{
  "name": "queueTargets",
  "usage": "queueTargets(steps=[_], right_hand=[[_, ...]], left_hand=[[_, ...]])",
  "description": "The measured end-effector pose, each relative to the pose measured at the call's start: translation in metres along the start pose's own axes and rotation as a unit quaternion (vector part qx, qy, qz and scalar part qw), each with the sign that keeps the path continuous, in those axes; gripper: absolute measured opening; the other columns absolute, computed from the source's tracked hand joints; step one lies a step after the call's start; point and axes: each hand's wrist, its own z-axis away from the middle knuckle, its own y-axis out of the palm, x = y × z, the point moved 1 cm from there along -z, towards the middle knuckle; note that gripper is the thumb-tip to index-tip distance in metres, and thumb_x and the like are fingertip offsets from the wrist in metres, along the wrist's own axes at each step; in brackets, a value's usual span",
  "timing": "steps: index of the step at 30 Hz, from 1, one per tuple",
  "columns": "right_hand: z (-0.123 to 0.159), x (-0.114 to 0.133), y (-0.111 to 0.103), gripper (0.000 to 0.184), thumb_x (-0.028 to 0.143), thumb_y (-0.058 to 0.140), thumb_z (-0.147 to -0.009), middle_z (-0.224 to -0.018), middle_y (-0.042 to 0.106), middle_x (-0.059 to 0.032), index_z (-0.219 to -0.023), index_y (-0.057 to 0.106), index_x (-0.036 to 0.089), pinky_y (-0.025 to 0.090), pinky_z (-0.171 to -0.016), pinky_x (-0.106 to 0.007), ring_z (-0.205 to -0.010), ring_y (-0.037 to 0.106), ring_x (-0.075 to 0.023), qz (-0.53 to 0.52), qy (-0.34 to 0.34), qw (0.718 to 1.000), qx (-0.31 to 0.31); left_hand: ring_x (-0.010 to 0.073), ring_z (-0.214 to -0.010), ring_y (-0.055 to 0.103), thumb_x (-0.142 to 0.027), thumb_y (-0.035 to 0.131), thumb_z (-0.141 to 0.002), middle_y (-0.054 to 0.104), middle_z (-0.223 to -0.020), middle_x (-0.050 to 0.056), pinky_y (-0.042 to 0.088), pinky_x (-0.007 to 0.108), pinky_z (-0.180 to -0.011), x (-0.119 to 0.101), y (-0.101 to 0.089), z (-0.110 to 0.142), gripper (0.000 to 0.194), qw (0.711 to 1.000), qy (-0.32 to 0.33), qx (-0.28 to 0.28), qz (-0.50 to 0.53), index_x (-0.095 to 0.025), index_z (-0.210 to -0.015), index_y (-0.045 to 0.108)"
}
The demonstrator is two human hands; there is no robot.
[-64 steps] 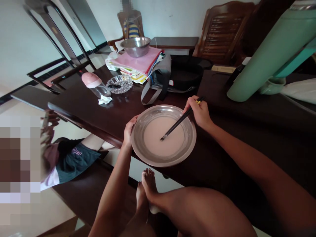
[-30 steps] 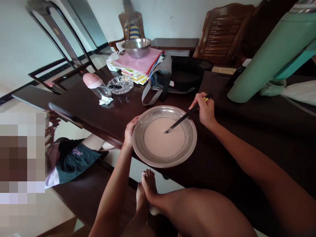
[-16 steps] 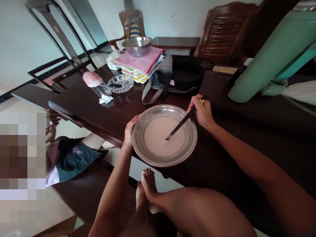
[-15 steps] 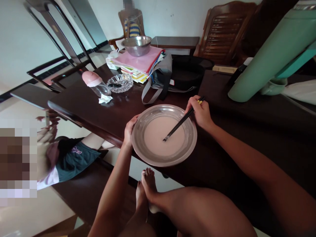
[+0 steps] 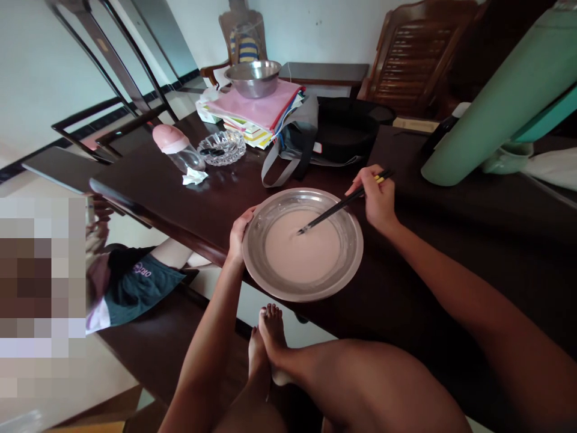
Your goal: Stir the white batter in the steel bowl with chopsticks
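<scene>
A wide metal bowl (image 5: pixel 303 292) stands at the near edge of the dark table, holding a pale pinkish liquid (image 5: pixel 306 255). My left hand (image 5: pixel 241 233) grips the bowl's left rim, its fingertips partly hidden behind the metal. In my right hand (image 5: pixel 376 195), above the bowl's right side, is a pair of black chopsticks (image 5: pixel 336 208) with yellow bands near the top. They slant down to the left, and their wet, whitish tips dip into the liquid left of its middle. The two sticks lie close together.
Behind the bowl are a grey-black bag (image 5: pixel 297 144), a glass ashtray (image 5: pixel 223 148), a pink-capped bottle (image 5: pixel 174 144) and crumpled tissue (image 5: pixel 195 176). A second metal bowl (image 5: pixel 255 84) tops a paper stack. A green cylinder (image 5: pixel 478 114) leans in at right. Someone in dark shorts (image 5: pixel 144 282) sits at left.
My right hand has moved slightly up and to the right, and the chopsticks lie at a flatter slant. Their tips have shifted toward the far side of the liquid. My left hand stays on the rim.
</scene>
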Motion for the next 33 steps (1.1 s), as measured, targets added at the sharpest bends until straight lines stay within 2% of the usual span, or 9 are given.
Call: queueTargets(steps=[2, 7, 12, 17, 22, 24, 27, 31, 33], right_hand=[[-0.0013, -0.0007, -0.0010, 0.038, 0.053, 0.058, -0.082, -0.048, 0.052, 0.0069, -0.063, 0.051, 0.021, 0.036, -0.041, -0.021, -0.040, 0.051, -0.0066, -0.022, 0.005, 0.999, -0.023], [0.0022, 0.0012, 0.0030, 0.035, 0.051, 0.054, -0.086, -0.051, 0.059, 0.0042, -0.070, 0.058, 0.020, 0.041, -0.047, -0.022, -0.045, 0.055, -0.0079, -0.004, 0.016, 0.998, 0.062], [-0.0008, -0.0001, -0.0012, 0.038, 0.053, 0.055, -0.084, -0.047, 0.052, 0.0063, -0.065, 0.053, 0.021, 0.035, -0.042, -0.021, -0.042, 0.052, -0.0074, -0.023, -0.007, 0.999, -0.020], [0.0029, 0.0025, 0.0022, 0.037, 0.054, 0.052, -0.085, -0.051, 0.059, 0.0047, -0.071, 0.058, 0.021, 0.042, -0.048, -0.022, -0.046, 0.055, -0.0085, 0.016, 0.017, 0.998, 0.066], [0.0001, 0.0008, 0.0000, 0.039, 0.055, 0.055, -0.084, -0.047, 0.052, 0.0064, -0.065, 0.052, 0.021, 0.036, -0.042, -0.021, -0.042, 0.052, -0.0075, -0.010, 0.005, 1.000, -0.015], [0.0007, 0.0005, 0.0013, 0.039, 0.053, 0.054, -0.085, -0.046, 0.052, 0.0065, -0.064, 0.051, 0.021, 0.037, -0.042, -0.022, -0.040, 0.050, -0.0074, -0.026, 0.022, 0.999, 0.012], [0.0026, 0.0017, 0.0033, 0.036, 0.052, 0.053, -0.086, -0.051, 0.059, 0.0044, -0.072, 0.058, 0.020, 0.041, -0.047, -0.022, -0.045, 0.054, -0.0078, -0.004, 0.024, 0.998, 0.062], [0.0005, 0.0012, 0.0004, 0.039, 0.056, 0.053, -0.085, -0.050, 0.055, 0.0053, -0.068, 0.055, 0.020, 0.038, -0.044, -0.021, -0.045, 0.054, -0.0075, 0.014, 0.004, 1.000, -0.008], [0.0003, 0.0008, 0.0003, 0.040, 0.056, 0.054, -0.084, -0.047, 0.052, 0.0063, -0.064, 0.051, 0.021, 0.037, -0.042, -0.021, -0.041, 0.051, -0.0075, -0.004, 0.016, 1.000, -0.011]], left_hand=[[0.0256, -0.104, 0.063, -0.039, 0.049, -0.077, 0.072, -0.104, 0.005, 0.044, 0.036, -0.095, -0.0001, 0.0003, 0.0004, 0.038, 1.000, -0.004, 0.002, 0.003, -0.018, -0.101, 0.071], [0.0261, -0.104, 0.063, -0.040, 0.050, -0.077, 0.072, -0.104, 0.005, 0.044, 0.036, -0.094, -0.0011, 0.0007, 0.0015, 0.039, 1.000, -0.014, -0.003, -0.001, -0.018, -0.101, 0.070], [0.0262, -0.104, 0.062, -0.040, 0.052, -0.075, 0.072, -0.104, 0.005, 0.044, 0.035, -0.094, -0.0030, 0.0017, 0.0016, 0.038, 1.000, -0.011, -0.005, 0.001, -0.017, -0.099, 0.070], [0.0261, -0.101, 0.063, -0.041, 0.052, -0.075, 0.073, -0.100, 0.005, 0.047, 0.035, -0.089, -0.0045, 0.0024, 0.0020, 0.038, 0.999, -0.026, -0.021, -0.005, -0.018, -0.099, 0.070], [0.0265, -0.103, 0.063, -0.041, 0.052, -0.075, 0.072, -0.103, 0.005, 0.046, 0.035, -0.091, -0.0035, 0.0023, 0.0022, 0.039, 1.000, -0.023, -0.016, -0.001, -0.017, -0.100, 0.070], [0.0263, -0.103, 0.062, -0.041, 0.053, -0.075, 0.072, -0.103, 0.005, 0.046, 0.034, -0.091, -0.0032, 0.0023, 0.0020, 0.039, 1.000, -0.019, -0.015, 0.002, -0.017, -0.100, 0.070], [0.0254, -0.101, 0.063, -0.041, 0.052, -0.075, 0.072, -0.101, 0.005, 0.046, 0.033, -0.089, -0.0036, 0.0022, 0.0018, 0.037, 1.000, -0.019, -0.018, -0.004, -0.018, -0.099, 0.070], [0.0248, -0.100, 0.063, -0.041, 0.052, -0.076, 0.072, -0.101, 0.005, 0.046, 0.033, -0.088, -0.0044, 0.0023, 0.0018, 0.036, 1.000, -0.025, -0.014, -0.005, -0.018, -0.098, 0.069], [0.0247, -0.100, 0.063, -0.041, 0.053, -0.075, 0.072, -0.100, 0.005, 0.045, 0.033, -0.088, -0.0045, 0.0023, 0.0020, 0.035, 1.000, -0.024, -0.014, 0.001, -0.018, -0.097, 0.070]])
